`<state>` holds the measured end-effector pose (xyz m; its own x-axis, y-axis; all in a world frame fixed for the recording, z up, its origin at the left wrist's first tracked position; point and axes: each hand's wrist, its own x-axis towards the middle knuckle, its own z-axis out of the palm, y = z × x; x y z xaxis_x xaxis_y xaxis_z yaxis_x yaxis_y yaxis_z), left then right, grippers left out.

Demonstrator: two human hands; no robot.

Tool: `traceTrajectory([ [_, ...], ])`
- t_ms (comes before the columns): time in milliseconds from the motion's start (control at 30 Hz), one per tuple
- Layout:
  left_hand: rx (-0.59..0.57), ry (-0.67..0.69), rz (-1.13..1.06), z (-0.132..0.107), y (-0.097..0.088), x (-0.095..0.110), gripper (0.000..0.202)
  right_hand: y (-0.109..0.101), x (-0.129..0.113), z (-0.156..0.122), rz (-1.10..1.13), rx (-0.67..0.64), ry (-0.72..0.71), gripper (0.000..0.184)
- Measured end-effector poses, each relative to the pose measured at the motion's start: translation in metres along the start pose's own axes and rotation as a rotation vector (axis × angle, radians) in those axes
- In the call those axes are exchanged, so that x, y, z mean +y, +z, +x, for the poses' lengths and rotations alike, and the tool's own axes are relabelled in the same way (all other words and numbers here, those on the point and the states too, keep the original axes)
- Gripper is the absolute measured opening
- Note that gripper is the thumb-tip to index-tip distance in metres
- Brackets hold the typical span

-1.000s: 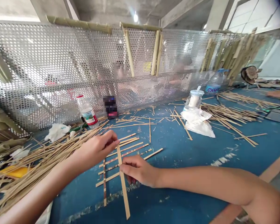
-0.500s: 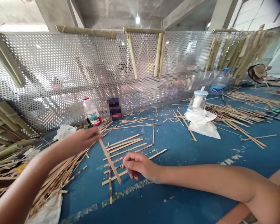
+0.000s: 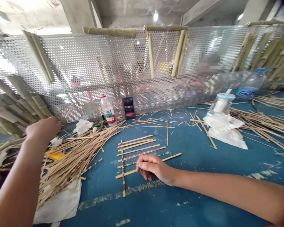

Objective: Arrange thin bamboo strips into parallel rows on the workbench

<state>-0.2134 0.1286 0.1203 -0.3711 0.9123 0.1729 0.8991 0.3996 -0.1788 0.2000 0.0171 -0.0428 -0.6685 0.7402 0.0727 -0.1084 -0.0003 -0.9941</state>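
Note:
My left hand (image 3: 44, 130) is at the far left, above the outer end of a heap of thin bamboo strips (image 3: 75, 154). Its back faces me and its fingers are mostly hidden, so what it holds does not show. My right hand (image 3: 155, 168) rests with curled fingers on the right part of a small grid of strips. In that grid, several roughly parallel strips (image 3: 138, 147) lie across one upright, dark-mottled strip (image 3: 123, 176). A longer pale strip (image 3: 171, 157) runs under my right hand; whether the fingers grip it is hidden.
Behind the strips stand a red-capped bottle (image 3: 108, 112) and a phone (image 3: 129, 108) against a perforated metal screen (image 3: 97, 63). White tissues (image 3: 227, 129), a lidded cup (image 3: 221, 104) and more strips (image 3: 260, 123) lie to the right. Thick bamboo pieces (image 3: 26, 101) lean at left.
My left hand has moved left, from beside the bottle to the far end of the heap. The loose strip slanting from it across the grid is gone from there. My right hand stays on the grid.

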Motion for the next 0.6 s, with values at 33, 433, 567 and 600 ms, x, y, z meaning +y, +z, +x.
traceTrajectory([
  [33,-0.046,0.073,-0.013,-0.001,0.002,0.008,0.036,0.000,0.001,0.000,-0.005,0.006,-0.002,0.031],
  [433,-0.286,0.679,-0.224,-0.040,0.066,0.116,0.031,0.016,-0.007,-0.022,-0.701,-0.196,-0.364,0.016],
  [567,-0.233,0.621,-0.286,-0.029,0.056,0.108,0.022,0.020,-0.003,-0.021,-0.937,-0.299,-0.621,0.018],
  [600,-0.195,0.609,-0.329,-0.027,0.051,0.105,0.021,0.021,-0.003,-0.021,-0.969,-0.302,-0.647,0.020],
])
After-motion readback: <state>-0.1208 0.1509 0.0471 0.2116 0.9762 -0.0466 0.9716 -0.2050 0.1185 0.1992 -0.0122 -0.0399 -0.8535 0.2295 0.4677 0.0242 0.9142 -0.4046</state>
